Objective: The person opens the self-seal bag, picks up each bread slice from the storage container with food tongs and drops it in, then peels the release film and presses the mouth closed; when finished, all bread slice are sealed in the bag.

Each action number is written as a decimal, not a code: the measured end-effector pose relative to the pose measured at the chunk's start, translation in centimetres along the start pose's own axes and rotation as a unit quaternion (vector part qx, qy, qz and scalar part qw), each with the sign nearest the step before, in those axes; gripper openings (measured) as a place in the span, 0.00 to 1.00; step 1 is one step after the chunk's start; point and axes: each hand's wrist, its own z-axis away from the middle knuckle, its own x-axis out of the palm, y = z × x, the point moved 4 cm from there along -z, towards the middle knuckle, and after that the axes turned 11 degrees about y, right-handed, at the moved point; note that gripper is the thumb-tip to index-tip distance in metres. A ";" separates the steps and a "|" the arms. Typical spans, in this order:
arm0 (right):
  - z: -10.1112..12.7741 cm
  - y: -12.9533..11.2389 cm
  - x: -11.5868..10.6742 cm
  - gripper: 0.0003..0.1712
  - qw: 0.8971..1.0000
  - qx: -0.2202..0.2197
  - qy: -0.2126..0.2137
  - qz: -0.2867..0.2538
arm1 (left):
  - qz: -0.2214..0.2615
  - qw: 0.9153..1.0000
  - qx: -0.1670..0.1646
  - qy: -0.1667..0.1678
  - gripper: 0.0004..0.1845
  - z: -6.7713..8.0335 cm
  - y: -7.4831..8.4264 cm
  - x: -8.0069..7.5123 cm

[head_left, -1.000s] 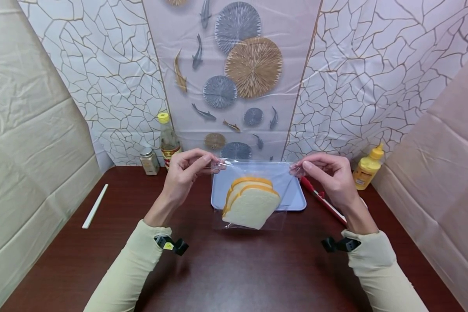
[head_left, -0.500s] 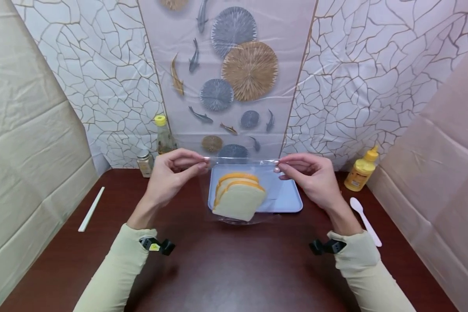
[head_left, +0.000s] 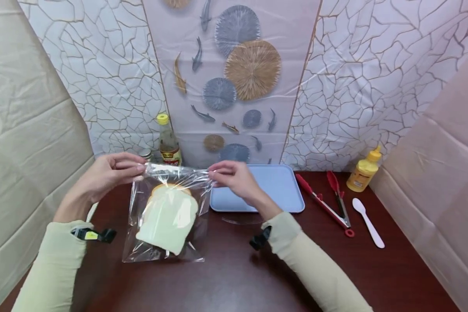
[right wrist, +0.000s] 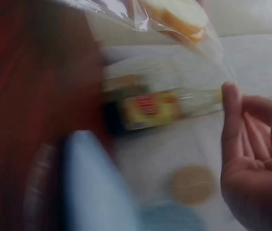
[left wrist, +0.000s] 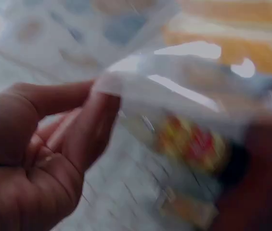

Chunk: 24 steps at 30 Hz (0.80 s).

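A clear plastic bag (head_left: 196, 249) with slices of bread (head_left: 168, 216) inside hangs between my two hands, left of the table's middle. My left hand (head_left: 107, 177) pinches the bag's upper left corner between thumb and fingers. At the upper right corner my right hand (head_left: 238, 180) pinches the film the same way. The left wrist view shows the film caught between the left fingertips (left wrist: 108, 91). In the right wrist view the bag runs up to the right fingertips (right wrist: 229, 91), and that picture is blurred.
A blue tray (head_left: 274, 188) lies behind my right hand. Red-handled tongs (head_left: 327, 208), a white spoon (head_left: 368, 223) and a yellow squeeze bottle (head_left: 364, 171) are on the right. A yellow-capped glass bottle (head_left: 169, 141) and a shaker (head_left: 145, 153) stand behind the bag; a white stick (head_left: 92, 211) is partly hidden.
Both hands have carried the bag of bread leftward, off from in front of the tray. The bread now faces the head camera more squarely, and the tongs have come into full view.
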 end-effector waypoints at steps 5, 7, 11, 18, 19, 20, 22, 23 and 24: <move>-2.3 5.8 2.8 0.10 0.994 0.018 0.011 0.107 | -0.139 0.985 -0.073 0.076 0.13 -2.6 -6.4 -2.5; -3.0 7.1 3.4 0.09 0.984 -0.004 0.020 0.175 | -0.180 0.975 -0.072 0.108 0.14 -3.4 -8.2 -2.7; -3.9 7.9 3.8 0.09 0.957 -0.035 0.044 0.284 | -0.280 0.946 -0.038 0.159 0.08 -4.9 -10.0 -2.3; -4.5 7.9 3.4 0.20 0.939 -0.042 0.034 0.338 | -0.481 0.862 -0.031 0.159 0.09 -5.8 -8.6 0.5; -4.5 7.9 3.3 0.21 0.939 -0.043 0.029 0.339 | -0.507 0.847 -0.024 0.159 0.09 -5.7 -8.2 1.0; -4.4 7.8 3.1 0.22 0.941 -0.041 0.022 0.336 | -0.523 0.837 -0.017 0.160 0.10 -5.6 -7.8 1.4; -4.2 7.6 2.4 0.24 0.944 -0.039 0.012 0.326 | -0.537 0.827 0.003 0.166 0.11 -5.6 -7.0 2.6; -4.0 7.4 2.0 0.24 0.946 -0.037 0.008 0.321 | -0.536 0.827 0.011 0.169 0.12 -5.5 -6.6 3.2; -3.7 7.2 1.5 0.24 0.949 -0.036 0.004 0.313 | -0.532 0.829 0.020 0.171 0.12 -5.5 -6.3 4.0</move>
